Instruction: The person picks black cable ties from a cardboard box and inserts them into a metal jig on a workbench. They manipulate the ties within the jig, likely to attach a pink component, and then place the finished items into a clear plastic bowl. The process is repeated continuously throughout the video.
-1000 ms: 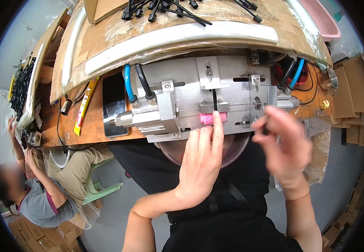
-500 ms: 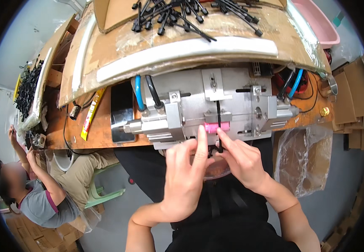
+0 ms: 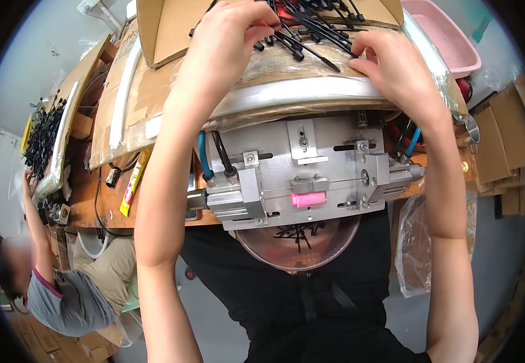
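Note:
Both arms reach over the metal fixture to a pile of thin black rods with thick ends (image 3: pixel 320 30) on the cardboard-covered shelf. My left hand (image 3: pixel 229 39) is at the pile's left, its fingers curled together among the rods; what lies between them is hidden. At the pile's right, my right hand (image 3: pixel 399 69) pinches the end of a black rod between thumb and forefinger. Below, the silver fixture (image 3: pixel 280 145) carries a small pink block (image 3: pixel 309 199) at its middle, with no rod across it. Under its front edge, a clear bowl (image 3: pixel 299 265) holds several black rods.
A padded white strip (image 3: pixel 299 91) edges the shelf. Blue and black hoses (image 3: pixel 204 154) rise from the fixture's left cylinder. A yellow packet (image 3: pixel 134 184) lies on the wooden bench. At left, a co-worker (image 3: pixel 72 296) sits by another rod pile (image 3: pixel 44 130). A pink tub (image 3: pixel 444 36) stands back right.
Both my hands have moved from the pink block up to the rod pile. The black rod that lay across the fixture is gone from there. The bowl is now in fuller view.

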{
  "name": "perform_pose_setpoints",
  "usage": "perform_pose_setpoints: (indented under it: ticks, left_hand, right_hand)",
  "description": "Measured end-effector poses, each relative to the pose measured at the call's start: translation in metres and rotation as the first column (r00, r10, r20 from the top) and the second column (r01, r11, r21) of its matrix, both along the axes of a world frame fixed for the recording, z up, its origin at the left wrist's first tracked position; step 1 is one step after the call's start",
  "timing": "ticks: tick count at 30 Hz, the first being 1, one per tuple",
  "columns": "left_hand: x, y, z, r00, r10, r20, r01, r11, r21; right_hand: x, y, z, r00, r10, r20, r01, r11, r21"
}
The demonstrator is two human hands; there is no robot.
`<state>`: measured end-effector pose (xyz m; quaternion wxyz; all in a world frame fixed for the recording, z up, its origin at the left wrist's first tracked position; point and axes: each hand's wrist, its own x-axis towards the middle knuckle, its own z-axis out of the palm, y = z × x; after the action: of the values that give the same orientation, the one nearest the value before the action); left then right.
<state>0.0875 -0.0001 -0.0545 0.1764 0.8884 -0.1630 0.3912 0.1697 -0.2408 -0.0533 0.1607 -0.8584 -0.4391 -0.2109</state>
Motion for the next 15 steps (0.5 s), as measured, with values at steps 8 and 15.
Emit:
perform_pose_setpoints:
  ticks: [8, 15]
  left_hand:
    - [-0.082, -0.021, 0.001, 0.95, 0.082, -0.301, -0.05, 0.992, 0.113]
    - [-0.176, -0.11, -0.061, 0.931, 0.246, -0.271, -0.26, 0.966, -0.016]
  right_hand:
    - [-0.01, -0.013, 0.027, 0.918, 0.026, -0.396, 0.08, 0.965, 0.25]
    - [-0.046, -0.051, 0.017, 0.827, 0.334, -0.452, 0.064, 0.743, 0.666]
